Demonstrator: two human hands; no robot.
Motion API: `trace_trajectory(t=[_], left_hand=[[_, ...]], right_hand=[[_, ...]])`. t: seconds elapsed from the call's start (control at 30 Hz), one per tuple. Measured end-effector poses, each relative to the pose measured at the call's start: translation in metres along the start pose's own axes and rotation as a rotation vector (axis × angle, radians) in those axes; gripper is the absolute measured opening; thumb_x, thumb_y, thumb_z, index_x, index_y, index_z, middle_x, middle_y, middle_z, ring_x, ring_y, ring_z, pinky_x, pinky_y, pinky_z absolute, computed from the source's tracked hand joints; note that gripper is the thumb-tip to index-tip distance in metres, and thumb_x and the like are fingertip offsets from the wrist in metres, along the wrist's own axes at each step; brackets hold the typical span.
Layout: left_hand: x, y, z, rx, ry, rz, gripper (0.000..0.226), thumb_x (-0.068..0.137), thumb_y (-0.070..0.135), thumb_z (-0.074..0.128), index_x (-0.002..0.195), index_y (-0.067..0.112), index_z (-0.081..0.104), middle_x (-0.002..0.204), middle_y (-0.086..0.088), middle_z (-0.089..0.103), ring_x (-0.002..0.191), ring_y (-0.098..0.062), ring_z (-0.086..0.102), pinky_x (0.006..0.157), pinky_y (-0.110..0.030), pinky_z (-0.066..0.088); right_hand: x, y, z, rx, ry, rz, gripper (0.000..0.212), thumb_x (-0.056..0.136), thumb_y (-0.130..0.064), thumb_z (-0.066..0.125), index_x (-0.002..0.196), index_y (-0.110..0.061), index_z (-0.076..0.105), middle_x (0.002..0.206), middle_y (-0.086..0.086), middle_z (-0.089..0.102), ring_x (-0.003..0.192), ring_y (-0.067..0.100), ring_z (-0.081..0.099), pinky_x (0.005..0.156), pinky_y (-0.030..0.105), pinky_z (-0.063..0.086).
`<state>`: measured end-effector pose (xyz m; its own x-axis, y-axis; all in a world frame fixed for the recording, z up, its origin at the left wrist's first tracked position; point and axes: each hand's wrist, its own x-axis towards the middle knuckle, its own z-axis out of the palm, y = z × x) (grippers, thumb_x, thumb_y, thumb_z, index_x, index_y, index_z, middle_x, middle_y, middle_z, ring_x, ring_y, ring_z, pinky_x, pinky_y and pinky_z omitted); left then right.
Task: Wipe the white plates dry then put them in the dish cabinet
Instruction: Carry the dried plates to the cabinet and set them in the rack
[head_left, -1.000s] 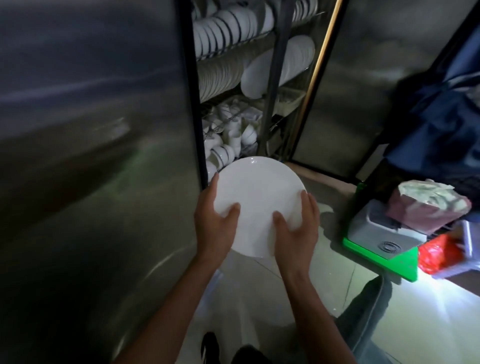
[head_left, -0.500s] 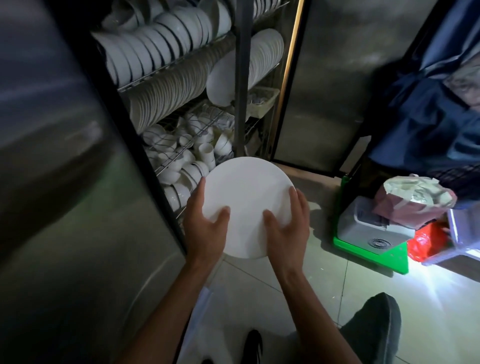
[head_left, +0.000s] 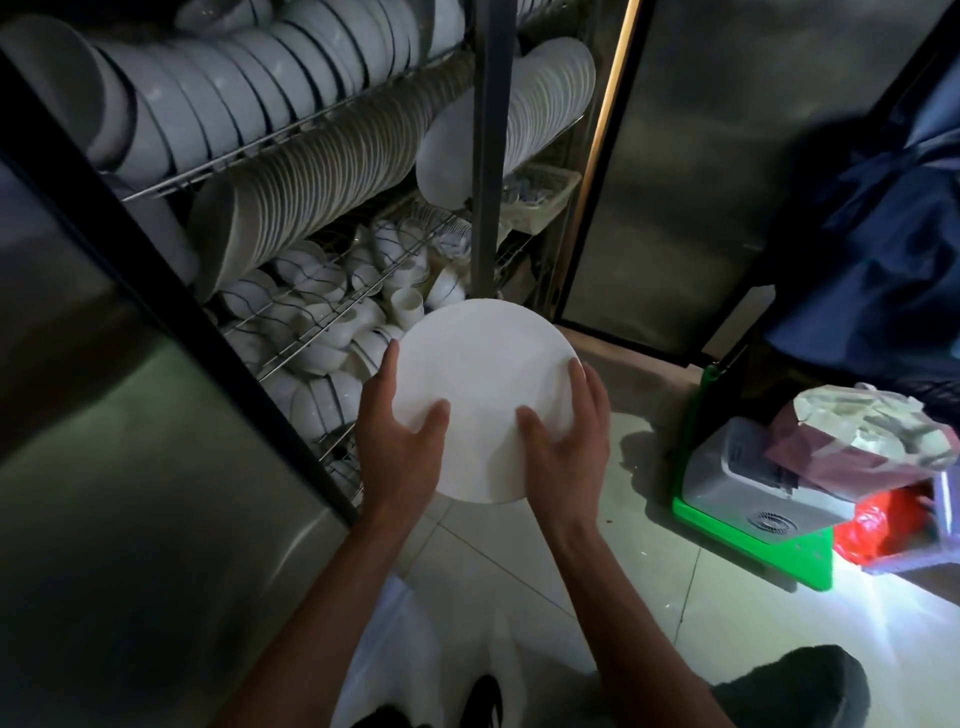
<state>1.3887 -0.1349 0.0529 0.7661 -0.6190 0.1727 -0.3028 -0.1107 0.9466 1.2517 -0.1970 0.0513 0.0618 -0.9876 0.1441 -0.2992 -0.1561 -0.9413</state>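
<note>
A round white plate (head_left: 483, 384) is held in front of me, just outside the open dish cabinet (head_left: 485, 156). My left hand (head_left: 402, 447) grips its left edge, thumb on the face and fingers behind. My right hand (head_left: 569, 439) grips the right edge the same way. Inside the cabinet, white plates (head_left: 322, 182) stand in a long row on a wire rack, and a second row of plates (head_left: 545, 98) stands to the right of the centre post. White bowls (head_left: 249, 83) fill the shelf above. No cloth is in view.
Small cups and bowls (head_left: 332, 322) are piled on the lower wire shelf. A steel cabinet door (head_left: 104, 467) stands at the left, another (head_left: 727, 156) at the right. A green stool (head_left: 753, 525) with a grey box and bags sits on the tiled floor at the right.
The view has moved closer to the cabinet and swung left, showing more of its shelves. Both hands keep the same hold on the plate.
</note>
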Motion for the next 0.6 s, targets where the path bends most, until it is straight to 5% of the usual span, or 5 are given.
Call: trace_trajectory(t=[0.17, 0.3, 0.6], left_hand=[[0.026, -0.003, 0.000, 0.007, 0.029, -0.007, 0.079, 0.085, 0.020, 0.071, 0.148, 0.048, 0.032, 0.139, 0.018, 0.044, 0.124, -0.009, 0.046, 0.090, -0.027, 0.046], [0.058, -0.010, 0.006, -0.017, 0.053, -0.035, 0.078, 0.083, 0.019, 0.071, 0.146, 0.048, 0.035, 0.145, 0.010, 0.047, 0.127, -0.013, 0.047, 0.095, -0.037, 0.048], [0.155, -0.028, 0.021, -0.121, 0.086, -0.058, 0.077, 0.082, 0.012, 0.071, 0.143, 0.047, 0.040, 0.140, 0.016, 0.050, 0.122, -0.005, 0.050, 0.087, -0.017, 0.044]], right_hand=[[0.022, -0.004, 0.020, 0.020, -0.032, -0.026, 0.071, 0.089, -0.023, 0.071, 0.147, -0.042, 0.035, 0.152, -0.026, 0.028, 0.133, 0.000, 0.035, 0.109, 0.034, 0.038], [0.048, -0.007, 0.043, 0.016, -0.059, -0.040, 0.071, 0.090, -0.022, 0.071, 0.149, -0.038, 0.035, 0.150, -0.028, 0.027, 0.130, -0.005, 0.032, 0.110, 0.035, 0.038], [0.122, -0.030, 0.101, 0.047, -0.120, -0.053, 0.075, 0.087, -0.007, 0.067, 0.152, -0.026, 0.037, 0.158, -0.011, 0.030, 0.141, 0.008, 0.032, 0.118, 0.047, 0.035]])
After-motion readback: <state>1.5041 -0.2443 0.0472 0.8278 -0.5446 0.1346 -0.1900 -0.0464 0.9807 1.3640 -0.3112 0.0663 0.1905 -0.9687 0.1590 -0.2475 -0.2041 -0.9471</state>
